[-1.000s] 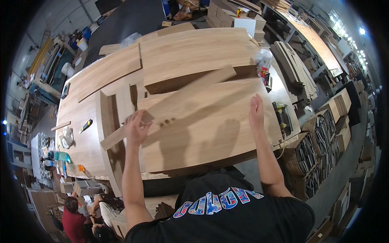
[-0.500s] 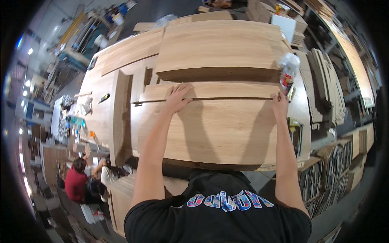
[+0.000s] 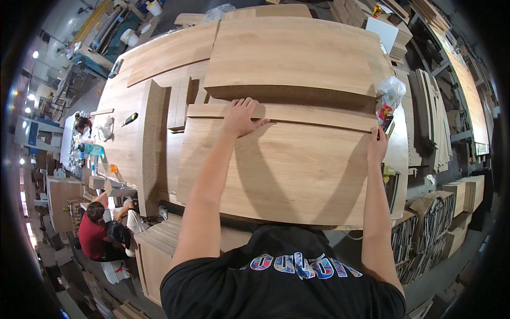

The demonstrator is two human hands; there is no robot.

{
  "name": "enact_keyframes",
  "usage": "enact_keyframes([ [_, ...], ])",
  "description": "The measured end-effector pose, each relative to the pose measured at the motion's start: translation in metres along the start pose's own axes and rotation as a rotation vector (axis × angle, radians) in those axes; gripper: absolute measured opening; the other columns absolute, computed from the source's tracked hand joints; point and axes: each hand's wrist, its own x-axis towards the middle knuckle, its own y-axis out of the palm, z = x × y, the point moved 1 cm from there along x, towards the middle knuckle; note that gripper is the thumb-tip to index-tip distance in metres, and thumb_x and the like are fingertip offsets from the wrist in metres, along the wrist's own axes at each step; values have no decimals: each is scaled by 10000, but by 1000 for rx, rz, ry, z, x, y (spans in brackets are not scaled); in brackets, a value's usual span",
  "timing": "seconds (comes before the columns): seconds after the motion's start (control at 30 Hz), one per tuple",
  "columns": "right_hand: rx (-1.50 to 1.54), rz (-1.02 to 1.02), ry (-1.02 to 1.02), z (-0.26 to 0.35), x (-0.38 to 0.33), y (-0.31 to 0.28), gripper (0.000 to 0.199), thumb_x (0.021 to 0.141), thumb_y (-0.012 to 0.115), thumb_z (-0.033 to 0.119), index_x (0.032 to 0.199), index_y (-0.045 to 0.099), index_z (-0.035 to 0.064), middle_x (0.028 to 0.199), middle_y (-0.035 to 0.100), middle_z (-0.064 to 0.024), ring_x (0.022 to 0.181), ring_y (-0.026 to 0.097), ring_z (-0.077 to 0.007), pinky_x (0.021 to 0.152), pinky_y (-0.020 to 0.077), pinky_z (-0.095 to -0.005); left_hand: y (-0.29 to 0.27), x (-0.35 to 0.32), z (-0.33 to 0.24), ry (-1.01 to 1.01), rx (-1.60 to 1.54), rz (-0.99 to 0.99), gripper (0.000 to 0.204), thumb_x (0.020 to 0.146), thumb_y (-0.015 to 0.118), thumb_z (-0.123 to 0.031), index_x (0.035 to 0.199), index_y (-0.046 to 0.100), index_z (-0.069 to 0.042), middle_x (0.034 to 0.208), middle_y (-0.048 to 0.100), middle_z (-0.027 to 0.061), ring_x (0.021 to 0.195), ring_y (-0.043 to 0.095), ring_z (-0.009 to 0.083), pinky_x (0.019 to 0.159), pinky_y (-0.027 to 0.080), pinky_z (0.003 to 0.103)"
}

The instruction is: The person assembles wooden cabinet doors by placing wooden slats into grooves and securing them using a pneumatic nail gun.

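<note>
Left hand (image 3: 240, 118) lies flat, fingers spread, on the long narrow pale wooden strip (image 3: 297, 114), whose length runs side to side across the large pale wooden panel (image 3: 276, 170); right hand (image 3: 377, 146) presses open at the strip's right end, just below a clear plastic bag (image 3: 392, 94).

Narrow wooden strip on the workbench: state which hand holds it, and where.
Both hands press on the narrow wooden strip lying on the large panel: left hand near its left end, right hand at its right end. Neither lifts it.
</note>
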Motion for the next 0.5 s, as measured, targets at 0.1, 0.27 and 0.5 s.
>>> enact_keyframes([
  [0.1,31,-25,-49,-6,1,2,474,1134,627,447,1366,772,61,1279,732,-181,1162,708,-372,1042,543,-473,1,4,1,25,-15,-16,796,981,710,-756,1368,678,-61,1362,702,111,1338,647,312,1171,467,483],
  [0.27,-47,-28,-122,11,-5,-3,419,1127,628,439,1284,786,85,1215,739,-191,1101,729,-378,989,555,-492,6,-4,2,-1,15,-89,845,954,729,-757,1422,679,-56,1412,706,133,1365,637,337,1216,434,497],
  [0.5,-108,19,-108,7,-4,-11,386,1124,624,449,1263,800,135,1207,753,-159,1116,733,-400,969,568,-515,-1,-2,-8,8,56,-94,846,913,786,-735,1427,680,-71,1411,710,150,1396,625,361,1239,426,513],
])
